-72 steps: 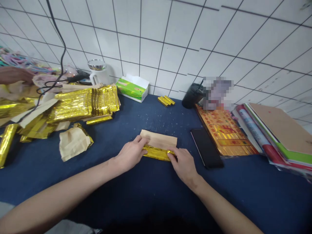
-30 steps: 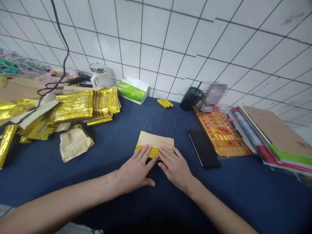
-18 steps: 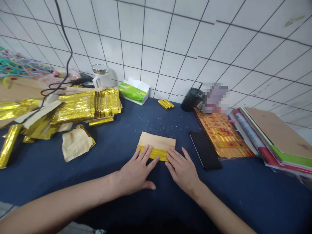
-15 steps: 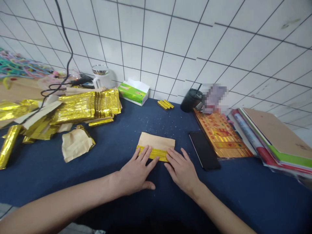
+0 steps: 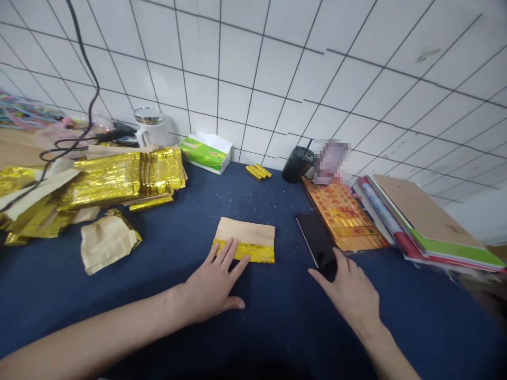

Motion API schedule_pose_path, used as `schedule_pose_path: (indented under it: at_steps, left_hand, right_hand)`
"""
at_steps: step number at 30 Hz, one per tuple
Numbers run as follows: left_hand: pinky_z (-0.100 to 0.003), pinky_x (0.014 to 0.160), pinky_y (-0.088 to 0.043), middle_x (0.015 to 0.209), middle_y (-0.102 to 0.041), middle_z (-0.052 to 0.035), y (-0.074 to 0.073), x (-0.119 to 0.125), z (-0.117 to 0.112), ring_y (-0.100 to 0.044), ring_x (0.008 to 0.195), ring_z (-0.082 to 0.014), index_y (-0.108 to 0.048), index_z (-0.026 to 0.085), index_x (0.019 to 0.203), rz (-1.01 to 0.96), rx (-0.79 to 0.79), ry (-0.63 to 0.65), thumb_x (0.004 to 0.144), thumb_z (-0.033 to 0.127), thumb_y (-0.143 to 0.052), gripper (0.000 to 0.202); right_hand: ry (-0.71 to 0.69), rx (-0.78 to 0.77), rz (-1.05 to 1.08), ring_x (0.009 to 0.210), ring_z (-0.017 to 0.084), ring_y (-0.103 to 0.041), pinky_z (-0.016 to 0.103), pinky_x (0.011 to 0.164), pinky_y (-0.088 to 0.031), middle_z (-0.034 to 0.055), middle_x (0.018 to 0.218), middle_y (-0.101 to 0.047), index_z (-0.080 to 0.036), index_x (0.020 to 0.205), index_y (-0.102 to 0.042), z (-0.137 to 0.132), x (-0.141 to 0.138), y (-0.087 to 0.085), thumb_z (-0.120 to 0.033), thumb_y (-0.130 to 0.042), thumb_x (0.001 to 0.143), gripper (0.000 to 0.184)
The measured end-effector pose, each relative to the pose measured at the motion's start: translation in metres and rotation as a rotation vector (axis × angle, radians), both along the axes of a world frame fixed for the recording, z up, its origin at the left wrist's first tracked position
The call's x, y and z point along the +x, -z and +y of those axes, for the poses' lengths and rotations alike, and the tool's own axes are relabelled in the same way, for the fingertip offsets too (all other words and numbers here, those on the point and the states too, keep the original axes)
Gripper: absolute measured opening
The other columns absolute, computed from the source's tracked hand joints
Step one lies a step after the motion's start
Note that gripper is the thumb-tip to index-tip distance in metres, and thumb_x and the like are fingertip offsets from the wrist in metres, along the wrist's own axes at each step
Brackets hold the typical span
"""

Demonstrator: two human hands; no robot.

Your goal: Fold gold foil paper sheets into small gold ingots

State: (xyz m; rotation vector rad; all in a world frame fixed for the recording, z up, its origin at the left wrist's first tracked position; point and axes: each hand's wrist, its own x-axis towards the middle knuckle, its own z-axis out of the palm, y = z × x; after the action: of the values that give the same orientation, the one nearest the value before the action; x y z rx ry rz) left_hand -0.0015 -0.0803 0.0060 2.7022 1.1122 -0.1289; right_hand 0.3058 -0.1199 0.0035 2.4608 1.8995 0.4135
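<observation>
A sheet of tan paper (image 5: 245, 230) lies on the blue table, its near edge folded up into a gold foil band (image 5: 259, 253). My left hand (image 5: 216, 279) rests on the left part of that band, fingers stretched and spread, thumb out to the side on the table. Off to the right, my right hand (image 5: 352, 290) is at the near end of a black smartphone (image 5: 317, 237). Its thumb is by the phone's left edge and its fingers by the right edge. The phone lies flat on the table.
Gold foil papers (image 5: 119, 171) are piled at left, near a crumpled tan paper (image 5: 106, 240). Along the wall stand a white mug (image 5: 152, 132), a tissue pack (image 5: 206, 153), small gold rolls (image 5: 258, 171) and a black cup (image 5: 297, 164). Orange-gold packets (image 5: 344, 214) and notebooks (image 5: 431, 211) sit right.
My right hand has left the folded paper and moved right to the phone. The left hand stays on the foil band. The view has shifted a little to the right.
</observation>
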Motion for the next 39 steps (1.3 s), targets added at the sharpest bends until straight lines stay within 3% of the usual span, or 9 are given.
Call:
schedule_pose_path:
  at_steps: [4,8,13,17,20,22,27,30,39]
  left_hand:
    - [-0.055,0.105,-0.018,0.145,-0.014,-0.0214,0.002,-0.002,0.0,-0.004,0.133,-0.0374,-0.028,0.016,0.139,-0.019,0.009,0.004,0.073,0.063,-0.052,0.085]
    - [-0.056,0.105,-0.016,0.146,-0.013,-0.0215,0.004,-0.003,0.002,-0.003,0.134,-0.0372,-0.026,0.016,0.139,-0.026,0.008,0.03,0.071,0.068,-0.048,0.089]
    - [-0.059,0.104,-0.012,0.146,-0.011,-0.0208,0.004,0.002,0.006,0.0,0.133,-0.0387,-0.023,0.014,0.14,-0.021,0.016,0.044,0.069,0.074,-0.041,0.095]
    - [-0.059,0.104,-0.012,0.146,-0.011,-0.0225,0.004,0.003,0.007,0.0,0.133,-0.0397,-0.023,0.013,0.14,-0.011,0.008,0.053,0.07,0.075,-0.038,0.096]
    - [-0.059,0.104,-0.012,0.146,-0.011,-0.0226,0.005,0.003,0.006,0.0,0.133,-0.0399,-0.022,0.013,0.14,-0.008,0.018,0.051,0.069,0.076,-0.038,0.096]
    - [-0.059,0.104,-0.012,0.146,-0.011,-0.0224,0.004,0.003,0.006,-0.001,0.133,-0.0397,-0.022,0.013,0.14,-0.01,0.023,0.044,0.069,0.075,-0.039,0.096]
    - [-0.058,0.104,-0.013,0.145,-0.011,-0.0232,0.002,0.005,0.006,-0.002,0.133,-0.0401,-0.023,0.012,0.14,-0.013,-0.003,0.039,0.069,0.073,-0.043,0.096]
    - [-0.059,0.104,-0.013,0.145,-0.01,-0.0233,0.001,0.005,0.006,-0.002,0.133,-0.0401,-0.023,0.013,0.14,-0.01,-0.008,0.036,0.069,0.073,-0.043,0.096]
    - [-0.058,0.105,-0.011,0.146,-0.011,-0.0219,0.005,0.004,0.006,-0.003,0.133,-0.0393,-0.024,0.013,0.14,-0.029,0.006,0.036,0.069,0.073,-0.043,0.096]
  right_hand:
    - [0.023,-0.049,0.085,0.102,0.031,-0.054,0.04,0.078,-0.046,0.0162,0.123,-0.051,-0.012,0.132,-0.033,0.005,-0.003,0.004,-0.063,-0.037,0.079,0.074]
    - [0.096,-0.117,0.151,0.098,0.032,-0.055,0.042,0.072,-0.047,0.014,0.109,-0.059,-0.014,0.135,-0.03,0.006,0.003,-0.002,-0.06,-0.039,0.078,0.074]
    - [0.104,-0.111,0.21,0.094,0.03,-0.057,0.042,0.075,-0.048,0.012,0.103,-0.057,-0.017,0.128,-0.04,-0.003,0.009,-0.012,-0.058,-0.047,0.072,0.07]
    - [-0.012,0.016,0.082,0.1,0.032,-0.052,0.042,0.074,-0.048,0.0142,0.108,-0.053,-0.016,0.129,-0.039,-0.01,0.023,-0.032,-0.056,-0.046,0.073,0.069]
    - [-0.152,0.088,-0.032,0.102,0.034,-0.05,0.044,0.082,-0.045,0.0178,0.114,-0.049,-0.012,0.128,-0.04,-0.006,0.045,-0.047,-0.054,-0.046,0.074,0.07]
    - [-0.159,0.113,-0.033,0.107,0.035,-0.048,0.044,0.086,-0.043,0.0187,0.119,-0.046,-0.01,0.129,-0.04,0.003,0.064,-0.05,-0.055,-0.044,0.075,0.07]
    - [0.25,0.128,0.18,0.104,0.04,-0.052,0.048,0.08,-0.044,0.0233,0.114,-0.054,-0.009,0.131,-0.037,0.024,0.111,-0.029,-0.066,-0.044,0.071,0.083]
    - [0.329,0.086,0.329,0.101,0.039,-0.056,0.046,0.079,-0.045,0.0224,0.114,-0.057,-0.01,0.13,-0.039,0.032,0.129,-0.015,-0.065,-0.047,0.07,0.082]
    - [0.234,0.093,0.334,0.097,0.034,-0.059,0.042,0.075,-0.046,0.0175,0.11,-0.061,-0.014,0.13,-0.042,0.042,0.153,0.001,-0.061,-0.052,0.069,0.077]
